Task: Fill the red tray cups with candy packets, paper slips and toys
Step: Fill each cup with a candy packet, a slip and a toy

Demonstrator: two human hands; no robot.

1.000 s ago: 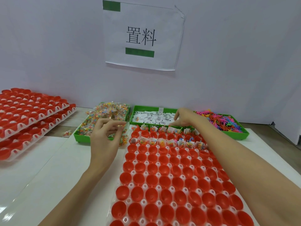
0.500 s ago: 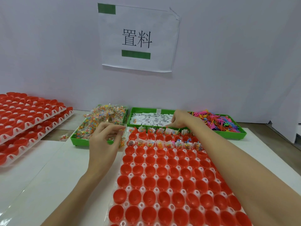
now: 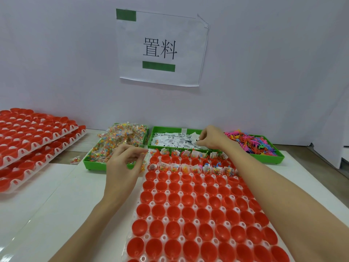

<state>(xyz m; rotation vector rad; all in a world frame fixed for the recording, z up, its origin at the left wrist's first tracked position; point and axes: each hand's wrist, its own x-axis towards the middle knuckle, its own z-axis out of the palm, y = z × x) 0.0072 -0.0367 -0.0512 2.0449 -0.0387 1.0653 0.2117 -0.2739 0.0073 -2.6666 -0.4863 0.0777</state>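
A tray of red cups lies in front of me; its two far rows hold candy packets and paper slips, the nearer rows are bare. My left hand hovers by the tray's far left corner, fingers curled around several candy packets. My right hand reaches into the green bin of white paper slips and pinches slips at its fingertips. The bin of candy packets stands left of it, the bin of colourful toys right of it.
Two stacked trays of red cups lie at the left. One loose candy packet sits on the table near the candy bin. A white wall with a paper sign closes off the back.
My right hand has moved from the tray's far row back into the paper slip bin. My left hand has stayed by the tray's far left corner with its packets.
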